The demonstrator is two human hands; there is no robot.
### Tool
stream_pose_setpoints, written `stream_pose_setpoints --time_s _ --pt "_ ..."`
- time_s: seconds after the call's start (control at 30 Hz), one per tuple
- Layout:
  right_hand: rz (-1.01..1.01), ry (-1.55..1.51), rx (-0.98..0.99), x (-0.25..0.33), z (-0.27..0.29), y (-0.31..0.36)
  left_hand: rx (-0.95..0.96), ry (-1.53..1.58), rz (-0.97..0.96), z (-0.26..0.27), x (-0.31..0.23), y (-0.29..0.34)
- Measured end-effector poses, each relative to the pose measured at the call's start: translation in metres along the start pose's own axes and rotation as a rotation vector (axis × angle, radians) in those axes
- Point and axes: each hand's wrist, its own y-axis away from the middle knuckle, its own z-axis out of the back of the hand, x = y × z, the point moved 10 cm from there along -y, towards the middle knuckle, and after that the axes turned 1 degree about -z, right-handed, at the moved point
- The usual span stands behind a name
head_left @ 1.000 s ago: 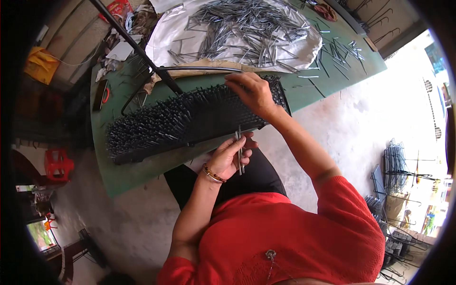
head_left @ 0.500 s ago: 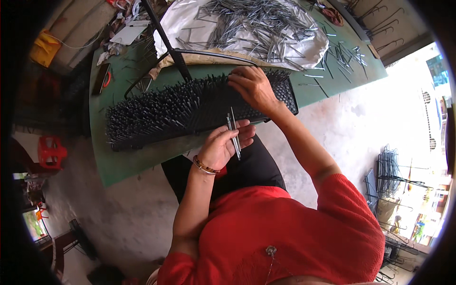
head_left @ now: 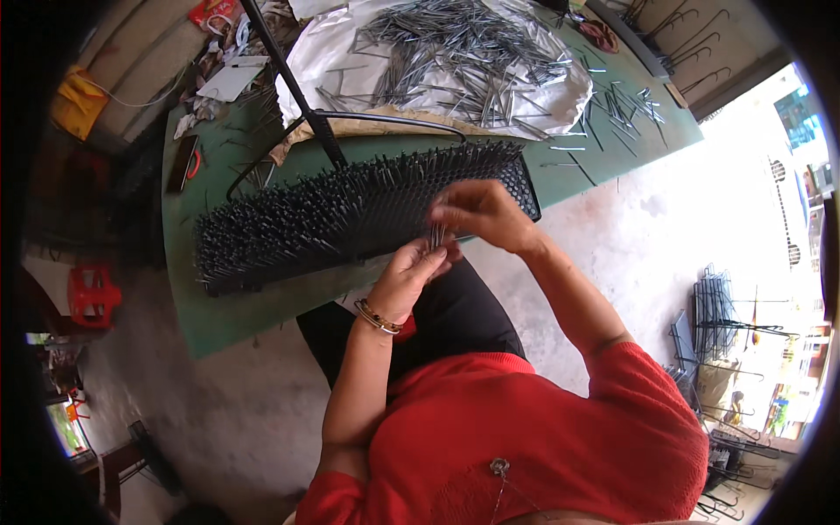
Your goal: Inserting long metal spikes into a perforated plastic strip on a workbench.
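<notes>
Several thin metal rods (head_left: pixel 437 234) stand up from my left hand (head_left: pixel 408 276), whose thumb and fingers are closed around their lower part. My right hand (head_left: pixel 492 217) bends over from the right, thumb and fingers pinched at the rods' upper ends; slight blur covers the fingertips. Just beyond both hands lies a long black perforated rack (head_left: pixel 522 185). Dense dark rods (head_left: pixel 271 223) stand in its holes on the left and along the far side, while bare holes show at its right end.
Loose rods (head_left: pixel 464 39) are heaped on a white sheet (head_left: pixel 328 57) across the green table (head_left: pixel 214 324). A black metal frame (head_left: pixel 319 136) rises behind the rack. Left of it lie a phone (head_left: pixel 182 164) and red-handled scissors (head_left: pixel 194 164). A red stool (head_left: pixel 92 296) stands on the floor.
My right hand has come back from the rack's far side to the rods in my left hand. The left fingers have curled in from a more open palm.
</notes>
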Motion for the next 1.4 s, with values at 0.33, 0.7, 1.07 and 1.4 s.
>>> stream_pose_setpoints --time_s 0.33,0.7,1.07,1.4 --pt "0.292 0.323 -0.688 0.025 0.086 -0.015 -0.123 -0.034 -0.023 0.006 0.001 0.002" --pt "0.426 0.719 -0.477 0.027 0.052 -0.028 -0.112 -0.031 -0.005 0.008 0.008 0.002" --pt "0.400 0.680 -0.486 0.027 0.054 -0.027 -0.121 -0.015 0.003 0.009 0.014 0.003" --pt "0.547 0.907 -0.564 0.039 0.042 -0.024 -0.137 -0.015 0.010 0.007 0.011 -0.003"
